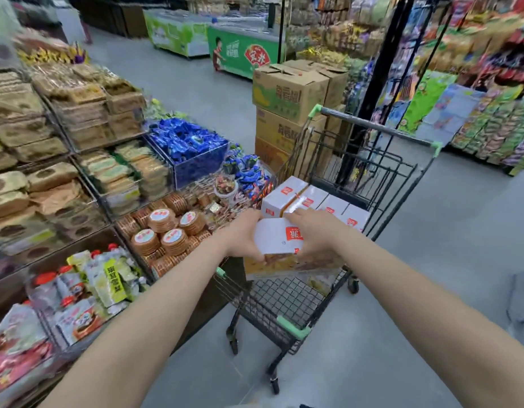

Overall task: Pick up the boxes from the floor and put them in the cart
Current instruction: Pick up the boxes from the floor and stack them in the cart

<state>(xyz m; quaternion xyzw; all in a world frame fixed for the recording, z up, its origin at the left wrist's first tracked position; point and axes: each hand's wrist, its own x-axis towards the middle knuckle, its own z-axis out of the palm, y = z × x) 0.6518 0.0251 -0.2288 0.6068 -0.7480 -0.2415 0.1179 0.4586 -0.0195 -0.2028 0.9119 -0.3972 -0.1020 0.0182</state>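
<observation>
Head view: at centre frame both hands grip one white box point(279, 238) from its sides, the left hand point(244, 238) on its left edge and the right hand point(312, 234) over its right end, holding it above the near part of the cart point(287, 301). More white boxes point(307, 200) already lie in a row in the basket, just behind it. The step in hand looks like placing. The next move calls for lowering the box beside that row, then letting go with both hands.
</observation>
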